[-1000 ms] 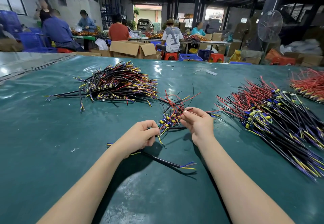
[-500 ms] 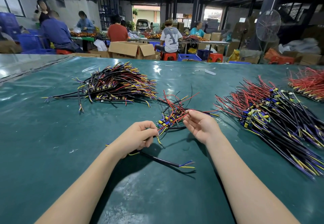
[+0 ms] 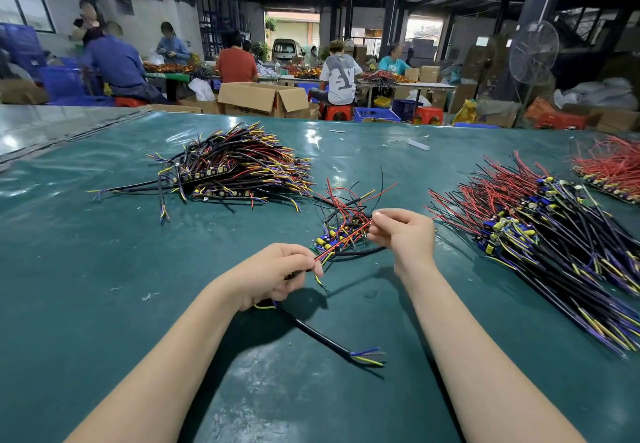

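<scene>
A thin red wire (image 3: 343, 241) stretches taut between the left hand (image 3: 273, 278) and right hand (image 3: 405, 234), above a tangle of wired circuit boards (image 3: 325, 241). A black cable (image 3: 322, 337) trails from the left.

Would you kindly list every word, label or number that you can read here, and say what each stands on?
None can be read.
Shirt, white, back: large grey marks, not legible.
Box: faint print, too blurred.
Parts on the board under the red wire: too small.
</scene>
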`<control>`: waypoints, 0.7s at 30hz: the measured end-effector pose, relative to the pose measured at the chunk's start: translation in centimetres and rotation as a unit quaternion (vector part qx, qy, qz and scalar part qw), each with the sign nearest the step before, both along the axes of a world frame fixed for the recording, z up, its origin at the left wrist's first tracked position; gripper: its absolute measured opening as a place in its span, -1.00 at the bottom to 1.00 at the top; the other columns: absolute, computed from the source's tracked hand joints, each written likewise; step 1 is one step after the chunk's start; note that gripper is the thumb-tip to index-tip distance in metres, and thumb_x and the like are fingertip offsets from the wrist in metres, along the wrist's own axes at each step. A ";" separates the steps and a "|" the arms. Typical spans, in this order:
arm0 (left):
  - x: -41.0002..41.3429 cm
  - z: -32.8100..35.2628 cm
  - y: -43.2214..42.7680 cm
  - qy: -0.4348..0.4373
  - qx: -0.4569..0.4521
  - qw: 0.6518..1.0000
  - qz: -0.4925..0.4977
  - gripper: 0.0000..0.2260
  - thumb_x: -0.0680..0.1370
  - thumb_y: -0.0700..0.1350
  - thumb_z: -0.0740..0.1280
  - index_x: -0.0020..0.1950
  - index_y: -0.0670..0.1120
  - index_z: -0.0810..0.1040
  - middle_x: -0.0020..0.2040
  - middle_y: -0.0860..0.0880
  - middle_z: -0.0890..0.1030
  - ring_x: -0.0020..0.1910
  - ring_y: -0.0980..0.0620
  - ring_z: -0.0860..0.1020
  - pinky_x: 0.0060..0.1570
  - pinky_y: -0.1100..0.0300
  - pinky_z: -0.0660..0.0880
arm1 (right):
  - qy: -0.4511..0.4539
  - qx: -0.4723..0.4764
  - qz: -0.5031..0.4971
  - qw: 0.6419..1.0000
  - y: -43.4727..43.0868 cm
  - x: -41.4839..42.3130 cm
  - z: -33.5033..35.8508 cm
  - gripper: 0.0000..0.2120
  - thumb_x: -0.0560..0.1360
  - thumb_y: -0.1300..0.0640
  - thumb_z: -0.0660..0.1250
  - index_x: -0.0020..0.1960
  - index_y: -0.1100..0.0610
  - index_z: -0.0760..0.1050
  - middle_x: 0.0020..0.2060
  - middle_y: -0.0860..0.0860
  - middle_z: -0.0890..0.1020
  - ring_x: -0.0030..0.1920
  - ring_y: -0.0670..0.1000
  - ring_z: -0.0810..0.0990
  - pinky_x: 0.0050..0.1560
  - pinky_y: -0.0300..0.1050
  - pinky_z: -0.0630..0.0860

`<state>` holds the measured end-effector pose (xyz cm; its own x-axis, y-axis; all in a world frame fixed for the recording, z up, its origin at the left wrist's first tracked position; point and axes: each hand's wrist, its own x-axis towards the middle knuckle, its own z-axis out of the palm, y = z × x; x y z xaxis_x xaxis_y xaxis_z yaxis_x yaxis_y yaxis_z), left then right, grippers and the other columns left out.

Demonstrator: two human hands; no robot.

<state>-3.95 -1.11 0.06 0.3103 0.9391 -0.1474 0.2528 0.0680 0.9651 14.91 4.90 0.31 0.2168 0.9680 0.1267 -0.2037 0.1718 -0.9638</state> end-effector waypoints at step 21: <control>-0.1 -0.3 0.3 0.167 0.075 0.977 0.111 -0.69 0.54 -0.02 0.29 -0.40 -0.05 0.51 -0.65 0.07 0.40 -0.69 0.16 0.25 -0.63 0.39 0.18 | 0.152 -0.070 0.206 0.964 -0.4 0.8 0.5 -0.74 0.53 0.32 0.18 -0.29 0.22 0.52 -0.57 -0.03 0.54 -0.58 -0.16 0.50 -0.50 -0.33 0.50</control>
